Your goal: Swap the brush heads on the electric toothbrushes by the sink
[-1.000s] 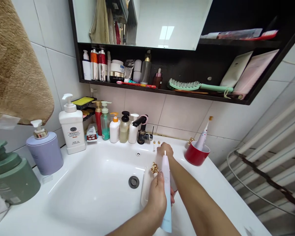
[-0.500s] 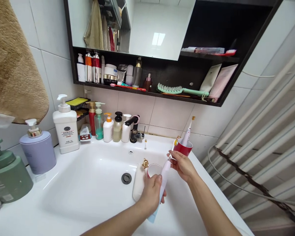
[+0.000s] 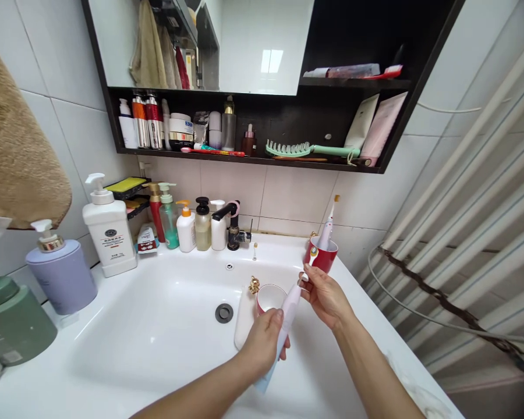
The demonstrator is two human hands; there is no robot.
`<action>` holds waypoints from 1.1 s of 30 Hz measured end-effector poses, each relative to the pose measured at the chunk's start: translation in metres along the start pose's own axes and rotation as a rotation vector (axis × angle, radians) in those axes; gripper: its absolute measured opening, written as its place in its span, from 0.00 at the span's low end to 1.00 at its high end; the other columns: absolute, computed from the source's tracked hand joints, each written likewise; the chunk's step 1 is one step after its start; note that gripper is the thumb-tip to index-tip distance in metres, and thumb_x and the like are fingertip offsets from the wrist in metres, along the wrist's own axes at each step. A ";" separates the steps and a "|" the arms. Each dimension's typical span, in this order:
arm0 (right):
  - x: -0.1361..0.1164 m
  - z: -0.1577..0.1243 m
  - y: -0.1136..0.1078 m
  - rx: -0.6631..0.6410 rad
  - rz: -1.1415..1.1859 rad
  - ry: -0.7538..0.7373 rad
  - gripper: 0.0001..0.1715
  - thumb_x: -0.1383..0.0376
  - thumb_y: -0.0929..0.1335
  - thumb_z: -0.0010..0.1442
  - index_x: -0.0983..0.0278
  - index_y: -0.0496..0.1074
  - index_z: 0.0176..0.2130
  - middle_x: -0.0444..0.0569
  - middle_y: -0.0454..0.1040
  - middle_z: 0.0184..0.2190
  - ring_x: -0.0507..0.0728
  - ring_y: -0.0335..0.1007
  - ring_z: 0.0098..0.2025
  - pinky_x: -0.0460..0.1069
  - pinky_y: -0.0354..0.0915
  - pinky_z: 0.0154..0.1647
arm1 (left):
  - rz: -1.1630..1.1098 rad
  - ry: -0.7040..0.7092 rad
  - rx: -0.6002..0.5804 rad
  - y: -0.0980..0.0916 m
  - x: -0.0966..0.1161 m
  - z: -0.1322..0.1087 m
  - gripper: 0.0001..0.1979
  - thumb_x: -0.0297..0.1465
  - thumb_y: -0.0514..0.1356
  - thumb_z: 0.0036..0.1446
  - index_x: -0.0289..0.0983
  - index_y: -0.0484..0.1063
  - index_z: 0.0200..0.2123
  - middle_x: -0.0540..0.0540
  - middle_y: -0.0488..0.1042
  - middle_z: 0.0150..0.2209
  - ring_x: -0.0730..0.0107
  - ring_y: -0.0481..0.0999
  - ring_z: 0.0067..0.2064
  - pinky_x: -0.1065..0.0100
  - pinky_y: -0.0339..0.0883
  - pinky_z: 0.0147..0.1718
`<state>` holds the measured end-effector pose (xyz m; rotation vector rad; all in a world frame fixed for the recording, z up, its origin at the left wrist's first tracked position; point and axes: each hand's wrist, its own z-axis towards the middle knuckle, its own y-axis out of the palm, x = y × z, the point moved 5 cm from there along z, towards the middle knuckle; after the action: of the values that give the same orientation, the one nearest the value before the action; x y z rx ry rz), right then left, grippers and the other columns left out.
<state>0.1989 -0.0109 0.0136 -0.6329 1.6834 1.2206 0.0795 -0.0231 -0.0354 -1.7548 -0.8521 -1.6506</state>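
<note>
My left hand (image 3: 262,343) is wrapped round the pale pink handle (image 3: 290,304) of an electric toothbrush, whose lower end is light blue. The handle slants up to the right over the basin. Between thumb and fingertips, my right hand (image 3: 328,298) pinches a white brush head (image 3: 313,256) with its bristles up. Its base is beside the thin metal shaft at the handle's tip; whether they touch I cannot tell. Below, partly behind my left hand, a red cup (image 3: 271,297) with a white inside stands in the basin beside a white soap-like bar or dish (image 3: 243,323).
On the sink's back right corner, a red cup (image 3: 327,263) holds another electric toothbrush (image 3: 326,228). A small brush head (image 3: 255,252) stands by the black faucet (image 3: 233,230). Pump bottles (image 3: 186,228) line the back left; a dark cabinet shelf (image 3: 288,158) hangs above.
The brush head in my right hand has turned so its bristle side faces more toward me, and a bit of metal shaft shows at the handle's tip. The view has shifted slightly.
</note>
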 end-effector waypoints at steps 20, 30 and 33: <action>0.006 0.001 0.001 0.040 -0.142 -0.039 0.11 0.60 0.67 0.36 0.64 0.64 0.21 0.40 0.65 0.18 0.46 0.57 0.20 0.43 0.56 0.22 | -0.145 -0.075 -0.031 0.003 -0.002 -0.001 0.22 0.50 0.42 0.41 0.35 0.54 0.23 0.53 0.60 0.16 0.81 0.57 0.13 0.74 0.49 0.14; 0.009 0.000 0.007 -0.007 -0.148 -0.042 0.12 0.58 0.66 0.38 0.64 0.65 0.22 0.42 0.65 0.19 0.47 0.59 0.21 0.43 0.57 0.23 | -0.332 -0.194 -0.105 0.006 -0.001 -0.002 0.23 0.50 0.42 0.41 0.35 0.57 0.26 0.53 0.59 0.16 0.80 0.57 0.14 0.74 0.50 0.15; 0.012 0.000 0.009 -0.038 -0.122 -0.017 0.12 0.58 0.66 0.38 0.64 0.64 0.22 0.41 0.65 0.18 0.48 0.61 0.22 0.44 0.58 0.24 | -0.332 -0.191 -0.101 0.005 -0.002 -0.002 0.23 0.50 0.42 0.41 0.35 0.56 0.25 0.53 0.59 0.16 0.80 0.57 0.14 0.74 0.50 0.15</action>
<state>0.1867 -0.0067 0.0070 -0.7356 1.5876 1.1695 0.0827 -0.0278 -0.0370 -1.9462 -1.2228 -1.7775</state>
